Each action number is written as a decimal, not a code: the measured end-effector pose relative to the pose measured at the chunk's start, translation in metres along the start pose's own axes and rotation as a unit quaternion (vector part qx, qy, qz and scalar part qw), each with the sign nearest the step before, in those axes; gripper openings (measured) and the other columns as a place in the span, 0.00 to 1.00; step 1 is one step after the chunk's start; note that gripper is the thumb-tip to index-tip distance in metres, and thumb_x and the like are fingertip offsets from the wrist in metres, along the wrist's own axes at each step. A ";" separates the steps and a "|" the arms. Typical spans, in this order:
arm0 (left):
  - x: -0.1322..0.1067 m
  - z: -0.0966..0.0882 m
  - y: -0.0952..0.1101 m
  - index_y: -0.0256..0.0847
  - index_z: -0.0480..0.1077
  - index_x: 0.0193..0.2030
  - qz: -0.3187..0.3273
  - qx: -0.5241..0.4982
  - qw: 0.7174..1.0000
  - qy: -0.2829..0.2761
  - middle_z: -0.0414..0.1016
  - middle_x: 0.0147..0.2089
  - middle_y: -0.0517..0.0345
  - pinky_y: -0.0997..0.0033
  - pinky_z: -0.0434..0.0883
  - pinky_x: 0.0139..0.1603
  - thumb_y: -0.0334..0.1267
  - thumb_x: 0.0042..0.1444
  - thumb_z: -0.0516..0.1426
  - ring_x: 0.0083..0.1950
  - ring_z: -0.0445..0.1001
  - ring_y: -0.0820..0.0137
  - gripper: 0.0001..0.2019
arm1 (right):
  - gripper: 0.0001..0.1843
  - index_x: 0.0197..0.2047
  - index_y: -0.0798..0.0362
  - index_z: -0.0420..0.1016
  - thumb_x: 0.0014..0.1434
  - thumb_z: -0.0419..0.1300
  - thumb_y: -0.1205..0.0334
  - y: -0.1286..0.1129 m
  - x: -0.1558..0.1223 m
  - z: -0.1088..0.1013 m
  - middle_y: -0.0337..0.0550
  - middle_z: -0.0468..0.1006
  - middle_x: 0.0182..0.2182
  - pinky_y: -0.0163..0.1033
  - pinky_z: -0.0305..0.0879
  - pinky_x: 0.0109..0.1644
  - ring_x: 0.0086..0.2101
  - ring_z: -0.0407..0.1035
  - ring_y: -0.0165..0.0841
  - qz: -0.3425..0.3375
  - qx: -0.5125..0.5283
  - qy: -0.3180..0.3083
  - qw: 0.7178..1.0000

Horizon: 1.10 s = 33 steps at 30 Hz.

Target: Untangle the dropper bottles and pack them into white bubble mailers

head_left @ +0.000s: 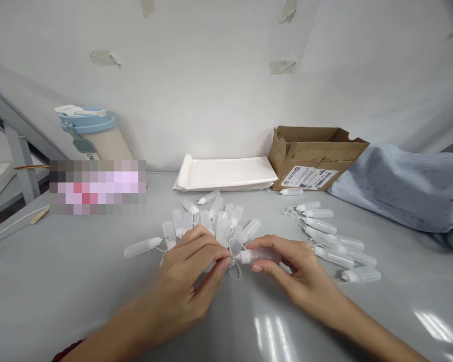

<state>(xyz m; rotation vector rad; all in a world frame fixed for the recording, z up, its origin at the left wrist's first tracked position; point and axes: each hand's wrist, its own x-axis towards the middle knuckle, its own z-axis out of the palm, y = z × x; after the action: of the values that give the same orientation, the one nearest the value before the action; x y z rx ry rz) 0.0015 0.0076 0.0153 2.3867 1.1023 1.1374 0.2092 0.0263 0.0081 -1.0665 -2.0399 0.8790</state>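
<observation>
In the gripping right hand (304,274), crosswise bottle (265,255), nozzle (243,257) leftward beside pinched left hand (186,274).

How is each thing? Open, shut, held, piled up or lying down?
Held bottle: sideways, gripped by the right hand
Left hand: pinched near that bottle's tip
Middle bottles: heaped loosely
Right-side bottles: lying down
Cardboard box: open-topped
White packages: stacked flat
Flask: lid on
Blue cloth: crumpled

A head-worn camera looks down across a near table (79,284) toward the wall (226,85).
</observation>
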 end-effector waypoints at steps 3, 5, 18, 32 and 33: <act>-0.002 0.000 -0.002 0.40 0.67 0.38 -0.007 -0.009 1.000 -0.022 0.70 0.32 0.58 0.67 0.66 0.39 0.24 0.59 0.51 0.37 0.66 0.70 0.08 | 0.07 0.42 0.51 0.74 0.60 0.58 0.64 -0.004 -0.001 0.000 0.35 0.76 0.26 0.30 0.63 0.29 0.25 0.68 0.26 -0.015 0.008 -0.005 1.000; -0.003 0.000 -0.005 0.40 0.65 0.39 -0.003 -0.007 0.999 -0.042 0.70 0.33 0.57 0.67 0.66 0.40 0.25 0.60 0.49 0.38 0.66 0.69 0.08 | 0.08 0.43 0.52 0.73 0.60 0.56 0.66 -0.005 -0.002 0.000 0.37 0.77 0.28 0.30 0.64 0.30 0.27 0.69 0.27 -0.024 0.014 -0.012 1.000; -0.001 0.003 -0.007 0.41 0.65 0.37 0.017 0.015 0.996 -0.085 0.69 0.31 0.59 0.67 0.65 0.38 0.25 0.60 0.48 0.36 0.65 0.69 0.08 | 0.12 0.40 0.54 0.73 0.63 0.51 0.59 -0.001 -0.001 0.003 0.38 0.73 0.25 0.32 0.59 0.28 0.24 0.64 0.28 0.028 0.025 -0.052 0.998; 0.012 -0.019 -0.025 0.39 0.67 0.31 0.036 0.218 0.972 0.077 0.71 0.27 0.59 0.66 0.62 0.36 0.27 0.56 0.54 0.33 0.65 0.68 0.05 | 0.16 0.51 0.54 0.64 0.65 0.47 0.56 0.046 0.025 -0.049 0.48 0.74 0.37 0.41 0.65 0.40 0.39 0.66 0.39 -0.025 -0.294 0.092 0.951; 0.012 -0.021 -0.027 0.39 0.67 0.31 0.030 0.245 0.965 0.091 0.71 0.27 0.59 0.66 0.62 0.36 0.27 0.56 0.54 0.33 0.65 0.68 0.05 | 0.15 0.49 0.55 0.65 0.65 0.46 0.57 0.057 0.030 -0.058 0.50 0.74 0.38 0.45 0.64 0.44 0.41 0.65 0.41 -0.025 -0.370 0.097 0.924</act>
<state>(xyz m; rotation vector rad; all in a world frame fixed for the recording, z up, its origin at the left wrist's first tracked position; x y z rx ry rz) -0.0233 0.0334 0.0210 2.7350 1.5336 1.2422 0.2652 0.0923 0.0022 -1.4042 -2.2548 -0.0703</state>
